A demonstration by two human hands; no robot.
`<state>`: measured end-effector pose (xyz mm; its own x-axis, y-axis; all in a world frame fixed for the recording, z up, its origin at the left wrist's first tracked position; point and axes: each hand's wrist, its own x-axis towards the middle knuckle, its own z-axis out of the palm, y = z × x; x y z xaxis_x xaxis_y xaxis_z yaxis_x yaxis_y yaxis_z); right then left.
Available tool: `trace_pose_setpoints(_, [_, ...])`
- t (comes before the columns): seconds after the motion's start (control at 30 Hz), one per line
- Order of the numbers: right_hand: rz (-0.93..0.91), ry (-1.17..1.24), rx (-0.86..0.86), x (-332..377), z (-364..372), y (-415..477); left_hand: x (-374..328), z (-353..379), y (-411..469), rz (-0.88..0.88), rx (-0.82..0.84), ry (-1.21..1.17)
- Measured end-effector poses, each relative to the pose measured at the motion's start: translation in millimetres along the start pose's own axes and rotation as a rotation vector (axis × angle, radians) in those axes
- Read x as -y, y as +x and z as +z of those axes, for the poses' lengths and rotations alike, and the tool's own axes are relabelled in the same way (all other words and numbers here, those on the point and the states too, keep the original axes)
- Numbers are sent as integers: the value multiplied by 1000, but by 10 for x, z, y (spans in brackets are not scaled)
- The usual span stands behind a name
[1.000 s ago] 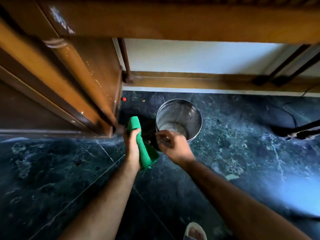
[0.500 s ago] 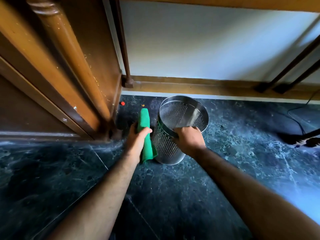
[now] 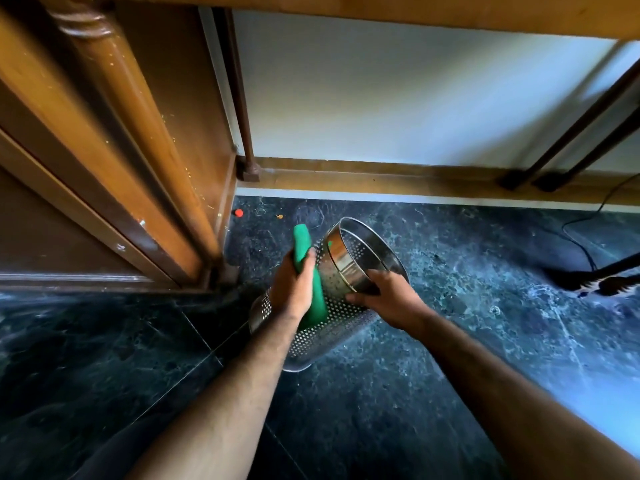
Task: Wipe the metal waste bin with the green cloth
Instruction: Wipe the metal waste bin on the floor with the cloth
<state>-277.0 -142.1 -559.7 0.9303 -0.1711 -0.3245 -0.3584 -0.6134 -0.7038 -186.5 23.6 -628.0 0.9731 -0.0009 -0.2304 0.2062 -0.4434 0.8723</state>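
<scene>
A perforated metal waste bin (image 3: pixel 341 318) is tipped over, its open mouth facing up and to the right and its base toward me above the dark floor. My right hand (image 3: pixel 388 297) grips the bin's rim at the near side. My left hand (image 3: pixel 294 289) holds a folded green cloth (image 3: pixel 313 299) pressed against the bin's left side wall; one end of the cloth sticks up past my fingers.
A wooden cabinet (image 3: pixel 114 150) with a turned post stands at the left. A wooden skirting board (image 3: pixel 398 181) runs along the white wall behind. Dark marble floor (image 3: pixel 467 289) spreads right, with a black cable (image 3: pixel 581 244) and a dark object (image 3: pixel 602 278) at far right. A small red bit (image 3: pixel 238 212) lies near the cabinet.
The bin went from upright on the floor to tilted in my right hand. My left hand brought the green cloth from beside the bin onto its side wall.
</scene>
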Motion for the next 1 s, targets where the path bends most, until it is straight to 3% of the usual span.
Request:
trace_pose_setpoints(0.13, [19,121,122,-193,-180,-84,525,-181,168,-336,75,310])
trace_pose_setpoints(0.23, [1,150,145,-203,-288,-61,433,-148,171,-346,119,338])
trace_pose_setpoints(0.5, [14,238,202,-116,-321,-56,-672,409,-143,176,73,99])
trace_pose_setpoints(0.63, [67,137,212,-212,-361,-194,-503,428,-391,441,24,181])
trace_pose_setpoints(0.7, [79,148,172,-153,-365,-212,-213,373,-489,483,30,228])
trace_pose_setpoints(0.8, [155,324,56,-62,-326,-219,211,258,-568,315,54,270])
trace_pose_setpoints(0.9, [194,497,86,-75,-290,-241,431,142,-416,49,25,372])
trace_pose_setpoints(1.0, [142,483,129,-147,-244,-288,349,44,-137,-280,172,374])
